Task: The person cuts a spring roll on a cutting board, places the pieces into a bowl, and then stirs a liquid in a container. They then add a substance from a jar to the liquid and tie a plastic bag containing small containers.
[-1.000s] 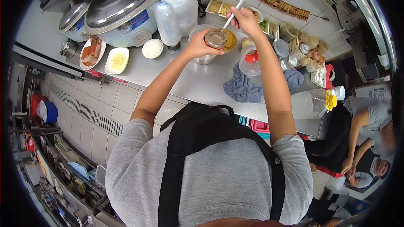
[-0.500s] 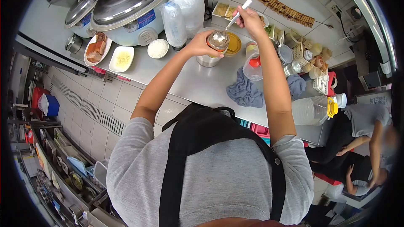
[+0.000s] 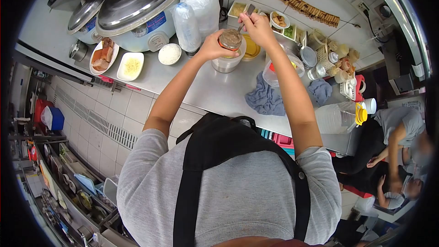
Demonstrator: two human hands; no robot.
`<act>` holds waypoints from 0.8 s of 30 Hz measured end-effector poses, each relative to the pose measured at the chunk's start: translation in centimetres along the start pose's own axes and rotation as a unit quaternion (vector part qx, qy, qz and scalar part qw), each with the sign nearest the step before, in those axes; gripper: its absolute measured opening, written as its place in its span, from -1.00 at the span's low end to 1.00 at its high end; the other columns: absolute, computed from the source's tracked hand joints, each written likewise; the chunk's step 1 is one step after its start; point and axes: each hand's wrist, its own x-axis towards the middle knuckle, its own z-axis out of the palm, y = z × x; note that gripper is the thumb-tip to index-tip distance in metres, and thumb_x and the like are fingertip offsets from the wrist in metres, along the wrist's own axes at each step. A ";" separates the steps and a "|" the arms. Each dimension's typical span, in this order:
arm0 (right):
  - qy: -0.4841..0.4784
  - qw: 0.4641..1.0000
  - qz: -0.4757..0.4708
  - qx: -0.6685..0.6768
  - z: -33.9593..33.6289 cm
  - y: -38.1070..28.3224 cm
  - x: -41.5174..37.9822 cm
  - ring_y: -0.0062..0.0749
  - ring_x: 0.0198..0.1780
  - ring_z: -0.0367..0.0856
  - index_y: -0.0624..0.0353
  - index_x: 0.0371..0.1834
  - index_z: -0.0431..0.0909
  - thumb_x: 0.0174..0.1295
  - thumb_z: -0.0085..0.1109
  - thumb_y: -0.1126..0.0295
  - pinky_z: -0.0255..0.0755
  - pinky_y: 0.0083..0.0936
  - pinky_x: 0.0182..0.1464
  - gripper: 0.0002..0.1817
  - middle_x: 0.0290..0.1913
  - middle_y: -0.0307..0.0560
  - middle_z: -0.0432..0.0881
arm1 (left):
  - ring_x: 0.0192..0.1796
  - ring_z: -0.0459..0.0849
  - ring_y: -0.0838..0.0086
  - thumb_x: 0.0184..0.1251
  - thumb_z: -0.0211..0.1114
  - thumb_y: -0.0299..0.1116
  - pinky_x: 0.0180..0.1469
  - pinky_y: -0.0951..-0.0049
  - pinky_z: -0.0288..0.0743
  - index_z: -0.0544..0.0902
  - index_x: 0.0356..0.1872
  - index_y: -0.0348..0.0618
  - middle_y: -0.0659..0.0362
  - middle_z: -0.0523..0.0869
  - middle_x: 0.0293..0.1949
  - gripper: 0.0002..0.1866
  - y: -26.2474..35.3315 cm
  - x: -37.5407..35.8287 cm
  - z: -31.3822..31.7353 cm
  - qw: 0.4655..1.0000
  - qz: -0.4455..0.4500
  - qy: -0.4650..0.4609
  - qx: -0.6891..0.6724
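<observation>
My left hand (image 3: 213, 47) is wrapped round a glass jar (image 3: 230, 40) with brown contents, its open mouth tilted toward me. Below the jar stands a metal pot (image 3: 226, 67) on the steel counter. Between the fingers of my right hand (image 3: 257, 27) is a spoon (image 3: 249, 11), its handle pointing up and its lower end at the jar's mouth. The bowl of the spoon is hidden. A round yellow lid (image 3: 251, 49) lies just right of the jar. Beneath my right forearm a clear plastic container (image 3: 272, 77) lies on the counter.
Rice cookers (image 3: 137, 13), bagged cups (image 3: 186, 27), a bowl of white grains (image 3: 170, 54), a square dish (image 3: 130, 66) and a plate of meat (image 3: 101, 59) line the left. Blue cloths (image 3: 264, 96) and a large jug (image 3: 336, 118) lie right. Co-workers (image 3: 398, 132) sit at far right.
My right hand has moved left and down, bringing the spoon's lower end to the jar's mouth. The jar has shifted slightly left. The clear container has moved a little under my forearm.
</observation>
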 end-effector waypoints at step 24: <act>0.126 0.984 0.022 0.123 1.8 0.9 -0.3 -0.69 -0.56 0.48 0.23 -0.35 0.59 0.38 0.02 0.16 0.35 -0.72 -0.49 -0.66 -0.58 -0.25 0.55 | -0.10 0.67 0.45 -0.38 0.65 -0.15 0.02 0.43 0.49 0.58 -0.05 -0.18 0.15 0.71 -0.16 -0.27 0.0 0.2 0.1 0.995 0.040 0.081 0.038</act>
